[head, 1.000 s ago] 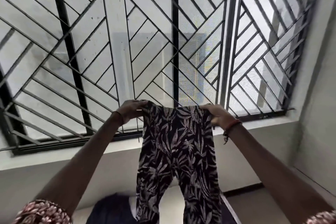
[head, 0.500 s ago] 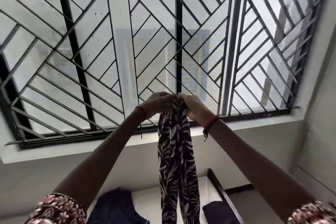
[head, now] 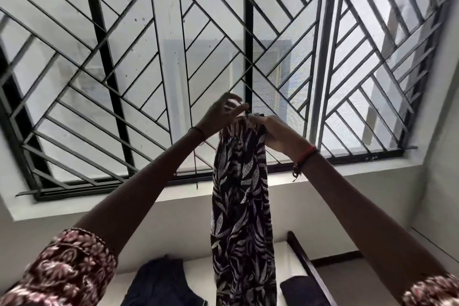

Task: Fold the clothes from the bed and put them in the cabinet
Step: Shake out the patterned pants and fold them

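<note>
Black trousers with a white leaf print (head: 242, 206) hang folded lengthwise, leg over leg, high in front of the window. My right hand (head: 275, 133) grips the gathered waistband at the top. My left hand (head: 222, 115) is just left of the waistband with its fingers spread and lifted off the cloth, holding nothing. The trouser legs drop straight down past the bottom edge of the view. The cabinet is not in view.
A barred window (head: 173, 57) fills the wall ahead, above a white sill. Below lies the bed (head: 198, 271) with a dark navy garment (head: 161, 281) on the left and another dark folded piece (head: 300, 288) on the right, next to the dark bed frame (head: 308, 266).
The trousers went from spread wide by the waistband to folded in half as my hands came together. My left hand has now let go and opened; my right hand keeps the waistband.
</note>
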Available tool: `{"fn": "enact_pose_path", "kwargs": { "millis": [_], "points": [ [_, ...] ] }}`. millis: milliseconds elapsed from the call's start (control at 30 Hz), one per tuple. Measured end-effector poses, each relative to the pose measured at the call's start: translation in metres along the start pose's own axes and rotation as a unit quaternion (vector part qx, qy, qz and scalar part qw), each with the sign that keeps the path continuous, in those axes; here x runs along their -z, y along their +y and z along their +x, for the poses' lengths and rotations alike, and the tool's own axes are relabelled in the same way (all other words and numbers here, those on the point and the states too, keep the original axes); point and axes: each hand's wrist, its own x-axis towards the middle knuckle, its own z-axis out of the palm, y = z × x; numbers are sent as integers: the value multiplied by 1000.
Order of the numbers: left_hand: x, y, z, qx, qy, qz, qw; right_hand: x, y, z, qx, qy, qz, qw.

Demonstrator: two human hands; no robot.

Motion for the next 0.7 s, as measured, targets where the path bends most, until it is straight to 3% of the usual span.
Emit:
{"fn": "enact_pose_path", "kwargs": {
  "millis": [67,200,433,533,700],
  "points": [
    [3,-2,11,-85,-16,129,988,-2,-11,-1,6,-5,-1,1000],
    [7,9,20,-76,-116,211,968,-6,-31,6,52,4,-65,997],
    [20,41,47,-108,-147,341,922,-3,-33,8,171,76,-174,967],
    [20,51,55,-125,-144,339,921,-2,-34,3,200,106,-160,961],
    [26,52,53,-137,-155,294,933,4,-25,-19,183,23,-63,981]
  ]
}}
